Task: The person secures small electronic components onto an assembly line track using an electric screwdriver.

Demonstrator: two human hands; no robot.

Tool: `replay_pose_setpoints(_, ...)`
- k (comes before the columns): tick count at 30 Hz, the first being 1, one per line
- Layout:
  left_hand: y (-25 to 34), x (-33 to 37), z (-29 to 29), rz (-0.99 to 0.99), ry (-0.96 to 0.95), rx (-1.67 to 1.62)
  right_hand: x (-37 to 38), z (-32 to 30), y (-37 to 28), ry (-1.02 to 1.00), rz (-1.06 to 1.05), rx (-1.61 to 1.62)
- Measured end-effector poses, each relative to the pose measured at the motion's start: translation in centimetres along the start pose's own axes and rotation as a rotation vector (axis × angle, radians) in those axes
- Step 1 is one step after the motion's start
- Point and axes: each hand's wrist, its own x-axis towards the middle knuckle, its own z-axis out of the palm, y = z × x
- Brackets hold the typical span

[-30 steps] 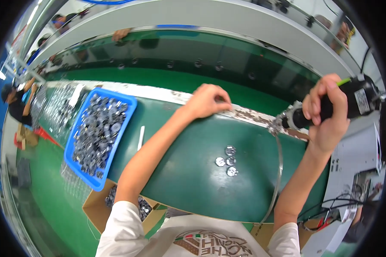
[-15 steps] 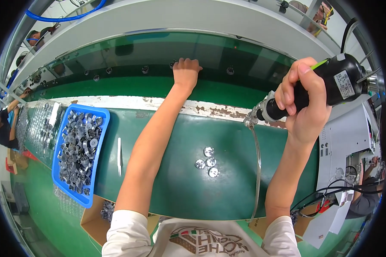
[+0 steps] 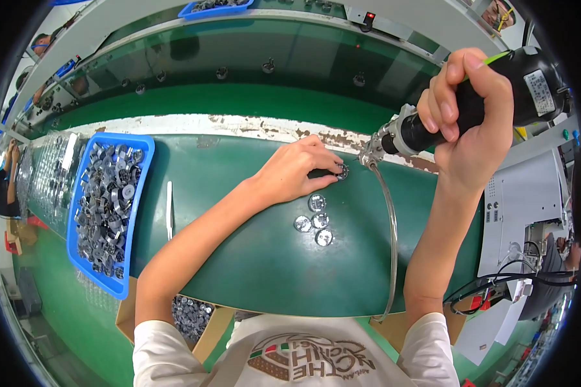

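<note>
My left hand is over the green work mat, its fingers closed around a small round metallic part. Most of that part is hidden under the fingertips. Just in front of me, several similar round parts lie grouped on the mat. Raised at the right, my right hand wraps around a black electric screwdriver. The tool slants down to the left, and its metal head ends close to the part in my left hand. A clear hose runs down from that head.
A blue tray full of grey parts stands at the left, beside white tweezers. Beyond the chipped white ledge, a green conveyor belt carries spaced-out parts. Below the mat's edge is a cardboard box of parts.
My left hand has come back from the conveyor belt to the mat, bringing a round part near the screwdriver's head. My right hand still grips the tool, slightly higher and further right.
</note>
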Motion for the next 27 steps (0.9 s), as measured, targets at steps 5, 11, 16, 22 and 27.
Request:
replay_pose_setpoints(5, 0.7, -0.9, 0.9, 0.059, 0.163, 0.206, 0.3, -0.3, 1.8, -0.115, 0.043, 0.115)
replay_pose_setpoints(11, 0.9, -1.4, 2.1, 0.135, 0.228, 0.329, 0.0, 0.6, 3.0, -0.08, 0.087, 0.076)
replay_pose_setpoints(16, 1.1, -1.5, 2.1, 0.142, 0.242, 0.339, -0.1, 0.9, 3.3, -0.084, 0.094, 0.068)
replay_pose_setpoints(22, 1.2, -1.5, 2.0, 0.128, 0.243, 0.345, -0.4, 2.3, 3.1, 0.011, 0.128, 0.03)
replay_pose_setpoints(27, 1.3, -1.4, 2.0, 0.122, 0.24, 0.331, -0.9, 4.0, 2.5, 0.114, 0.175, 0.006)
